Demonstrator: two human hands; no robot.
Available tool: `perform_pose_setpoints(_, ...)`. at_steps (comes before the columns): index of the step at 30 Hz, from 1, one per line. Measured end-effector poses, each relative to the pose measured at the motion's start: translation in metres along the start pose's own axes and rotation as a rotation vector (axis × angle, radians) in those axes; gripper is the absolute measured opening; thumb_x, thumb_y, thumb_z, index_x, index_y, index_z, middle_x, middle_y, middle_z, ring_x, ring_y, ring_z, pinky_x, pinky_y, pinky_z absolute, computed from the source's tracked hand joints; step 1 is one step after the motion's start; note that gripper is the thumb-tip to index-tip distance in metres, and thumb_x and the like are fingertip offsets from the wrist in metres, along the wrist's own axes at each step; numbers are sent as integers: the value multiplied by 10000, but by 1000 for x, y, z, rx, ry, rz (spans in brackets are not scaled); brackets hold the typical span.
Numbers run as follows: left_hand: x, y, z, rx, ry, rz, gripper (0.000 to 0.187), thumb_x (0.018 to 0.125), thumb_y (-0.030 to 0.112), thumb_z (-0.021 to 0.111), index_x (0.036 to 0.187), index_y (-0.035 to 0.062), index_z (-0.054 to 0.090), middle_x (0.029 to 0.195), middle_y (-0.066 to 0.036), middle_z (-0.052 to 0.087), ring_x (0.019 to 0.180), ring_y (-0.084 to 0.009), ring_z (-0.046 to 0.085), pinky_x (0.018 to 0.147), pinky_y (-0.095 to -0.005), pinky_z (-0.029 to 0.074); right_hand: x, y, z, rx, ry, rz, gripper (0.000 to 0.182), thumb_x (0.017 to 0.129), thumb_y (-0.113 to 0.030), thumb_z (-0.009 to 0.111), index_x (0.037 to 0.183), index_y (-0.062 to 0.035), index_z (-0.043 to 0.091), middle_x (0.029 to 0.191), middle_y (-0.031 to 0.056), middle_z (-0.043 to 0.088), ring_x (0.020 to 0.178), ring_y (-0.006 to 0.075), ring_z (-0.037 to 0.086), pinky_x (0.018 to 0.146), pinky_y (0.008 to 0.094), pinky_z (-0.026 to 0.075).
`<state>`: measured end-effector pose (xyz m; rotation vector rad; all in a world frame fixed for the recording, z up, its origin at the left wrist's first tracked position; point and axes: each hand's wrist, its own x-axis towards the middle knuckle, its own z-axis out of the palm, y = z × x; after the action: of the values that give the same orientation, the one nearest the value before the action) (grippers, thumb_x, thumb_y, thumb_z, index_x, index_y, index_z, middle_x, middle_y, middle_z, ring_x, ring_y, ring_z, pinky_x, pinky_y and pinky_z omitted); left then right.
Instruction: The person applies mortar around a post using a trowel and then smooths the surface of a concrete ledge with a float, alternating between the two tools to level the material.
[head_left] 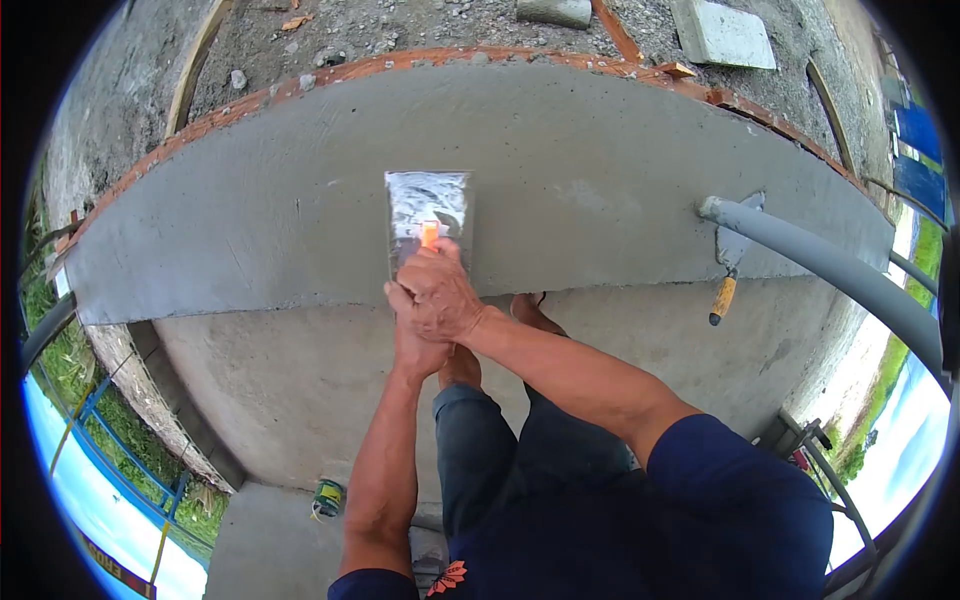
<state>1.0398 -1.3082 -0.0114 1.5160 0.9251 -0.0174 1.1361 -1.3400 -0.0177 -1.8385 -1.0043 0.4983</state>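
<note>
A rectangular steel finishing trowel (pixel 428 190) with an orange handle lies on the smooth grey wet concrete (pixel 300 220), its blade smeared with cement. My right hand (pixel 438 292) is closed around the handle. Beneath and behind it, my left hand (pixel 415 345) is also closed at the handle's near end, with most of its fingers hidden under the right hand. To the right, a pointed trowel (pixel 727 290) with a yellow wooden handle rests on the concrete, its handle sticking out over the near edge.
Orange-brown formwork boards (pixel 390 66) border the far edge of the concrete. A grey pipe (pixel 830 255) crosses at the right, over part of the pointed trowel. Beyond the boards lies a concrete block (pixel 725 35) on gravel. A green can (pixel 327 498) stands at lower left.
</note>
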Motion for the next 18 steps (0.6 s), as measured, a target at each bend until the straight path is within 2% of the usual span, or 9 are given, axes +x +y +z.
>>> perform_pose_setpoints(1,-6,-6,31,-95,-90,55,429,747,55,719,1131,-7,538,1129,-139,585,1090,-257,571,909,-369,473,-21,13,-33,-53,18,62,283,744,-183,684,562,-96,485,621,66,490,655,264,529,844,418,354)
perform_pose_setpoints(2,-1,6,60,-91,-262,94,453,744,113,733,1148,9,558,1131,-169,621,1099,-286,601,886,-368,484,-39,26,-64,-136,43,114,293,734,-172,688,562,-91,465,606,72,468,621,270,512,835,405,370)
perform_pose_setpoints(3,5,-12,95,12,-413,28,433,745,85,725,1134,9,550,1099,-163,624,1028,-280,614,870,-376,494,-55,45,-90,-165,65,156,286,733,-130,681,566,-86,452,590,74,443,594,273,502,809,393,399)
perform_pose_setpoints(4,15,10,113,39,-469,-29,352,769,113,686,1088,-3,594,1029,-210,669,985,-345,651,839,-394,508,-60,58,-109,-166,131,193,293,743,-94,672,569,-69,438,573,78,430,562,278,474,781,385,425)
perform_pose_setpoints(6,37,16,136,111,-504,-98,320,776,111,653,1072,-6,616,975,-255,676,966,-413,650,811,-427,517,-64,92,-123,-148,166,364,313,750,-74,676,583,-36,414,550,82,417,529,252,430,617,373,413)
perform_pose_setpoints(7,42,20,126,97,-438,-109,319,773,103,651,1071,-6,620,979,-258,676,973,-417,649,810,-433,518,-53,99,-118,-141,169,463,324,749,-74,677,587,-25,402,542,84,407,520,242,410,560,369,396)
perform_pose_setpoints(11,69,17,53,103,-237,-151,292,762,90,660,1034,-16,639,974,-262,677,979,-431,644,802,-445,521,11,83,-53,-58,106,343,351,740,-76,674,586,-15,364,542,101,376,515,228,380,513,367,362)
perform_pose_setpoints(16,99,-12,-116,136,68,-174,210,741,97,702,894,-43,671,877,-247,691,894,-393,687,754,-416,538,121,19,107,85,-11,147,355,698,-118,653,557,-16,342,527,148,363,520,314,384,564,391,409)
perform_pose_setpoints(18,102,-9,-182,175,160,-222,221,731,89,708,899,-49,669,868,-249,692,884,-376,695,737,-409,538,153,-10,164,143,-58,126,324,690,-130,628,547,-17,360,533,162,391,518,328,397,568,412,418)
